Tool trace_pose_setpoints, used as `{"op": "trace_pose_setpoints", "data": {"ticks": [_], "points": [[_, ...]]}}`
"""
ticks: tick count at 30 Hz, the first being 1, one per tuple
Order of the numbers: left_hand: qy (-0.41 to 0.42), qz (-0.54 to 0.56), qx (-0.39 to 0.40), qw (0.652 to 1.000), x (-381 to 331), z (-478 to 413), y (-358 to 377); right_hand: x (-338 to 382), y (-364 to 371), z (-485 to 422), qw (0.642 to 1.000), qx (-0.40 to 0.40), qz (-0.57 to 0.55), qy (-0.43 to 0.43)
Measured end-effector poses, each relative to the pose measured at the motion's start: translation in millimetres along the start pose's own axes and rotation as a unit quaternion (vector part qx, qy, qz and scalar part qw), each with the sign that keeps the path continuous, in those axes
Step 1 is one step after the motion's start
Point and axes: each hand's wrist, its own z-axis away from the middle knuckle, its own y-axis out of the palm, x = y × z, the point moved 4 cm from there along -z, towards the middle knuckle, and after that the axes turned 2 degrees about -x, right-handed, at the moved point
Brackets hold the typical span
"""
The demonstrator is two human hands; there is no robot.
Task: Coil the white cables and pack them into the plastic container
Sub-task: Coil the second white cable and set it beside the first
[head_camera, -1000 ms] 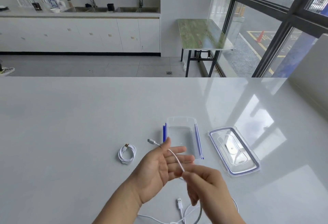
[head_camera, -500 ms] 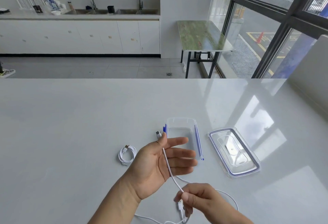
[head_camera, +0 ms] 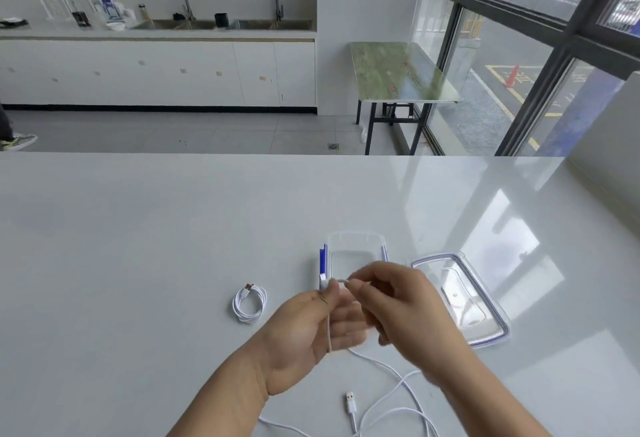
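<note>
My left hand [head_camera: 304, 332] pins the plug end of a white cable [head_camera: 391, 367] under its thumb, palm turned right. My right hand [head_camera: 398, 301] pinches the same cable just beside that thumb and carries it over the left fingers. The rest of this cable trails loose on the table near me, its other plug [head_camera: 350, 402] lying flat. A second white cable [head_camera: 249, 303], coiled, lies on the table to the left. The clear plastic container [head_camera: 356, 241] with blue side clips stands open just beyond my hands, partly hidden by them.
The container's clear lid [head_camera: 485, 305] with a blue seal lies flat to the right of it. The white table [head_camera: 138, 246] stretches far to the left and back. A green folding table and a counter with sinks stand beyond.
My right hand has come up from near the table's front edge to the left thumb, drawing the cable around the left hand. The left hand's fingers have curled slightly.
</note>
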Motion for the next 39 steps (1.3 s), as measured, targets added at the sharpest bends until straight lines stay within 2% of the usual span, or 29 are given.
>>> {"op": "trace_pose_setpoints", "data": {"ticks": [1, 3, 7, 10, 11, 13, 15, 17, 19, 22, 25, 28, 33, 36, 39], "points": [[0.015, 0.059, -0.006, 0.998, -1.7, 0.0, 0.5, -0.2, 6.9, 9.9, 1.000, -0.008, -0.027, -0.004], [0.027, 0.142, -0.013, 0.989, -1.9, -0.3, 2.9, -2.1, 23.4, 27.4, 0.998, -0.020, 0.002, -0.051], [0.048, 0.230, 0.012, 0.972, -6.9, -1.8, 6.9, -13.8, 44.6, 51.4, 0.980, -0.083, 0.121, -0.134], [0.083, 0.293, 0.032, 0.952, -18.0, -0.5, 5.0, -36.7, 38.9, 56.8, 0.974, -0.114, 0.121, -0.153], [0.089, 0.304, 0.040, 0.948, -21.4, 0.5, 4.5, -47.8, 37.5, 56.0, 0.983, -0.086, 0.099, -0.130], [0.086, 0.301, 0.054, 0.948, -25.6, 3.1, 6.7, -71.7, 37.7, 48.5, 0.998, 0.029, 0.049, -0.040], [0.066, 0.273, 0.079, 0.956, -25.0, 6.3, 13.1, -95.7, 34.4, 38.2, 0.990, 0.127, 0.022, 0.050], [0.030, 0.213, 0.109, 0.970, -20.2, 9.7, 19.9, -108.2, 25.1, 24.7, 0.980, 0.172, 0.010, 0.102], [-0.015, 0.123, 0.140, 0.982, -14.0, 13.3, 24.6, -102.6, 11.8, 8.5, 0.975, 0.188, 0.006, 0.119], [-0.072, -0.027, 0.194, 0.978, 0.2, 17.7, 28.8, -68.2, -12.1, -18.6, 0.980, 0.165, -0.008, 0.112], [-0.091, -0.088, 0.176, 0.976, 10.3, 15.6, 27.1, -24.1, -26.6, -32.7, 0.989, 0.124, 0.038, 0.070], [-0.022, -0.018, 0.106, 0.994, 7.3, 7.1, 19.0, 6.0, -25.8, -19.6, 0.987, 0.044, 0.155, 0.000], [0.051, 0.102, 0.060, 0.992, 2.5, 4.5, 20.4, 15.6, -0.9, 25.6, 0.996, -0.024, 0.084, -0.013], [0.041, 0.153, 0.029, 0.987, 6.1, -0.2, 19.7, 8.9, 17.5, 45.4, 0.990, -0.052, 0.120, -0.047], [0.058, 0.243, 0.030, 0.968, -2.2, -2.7, 21.3, -1.7, 26.1, 60.7, 0.971, -0.093, 0.184, -0.119]]}}
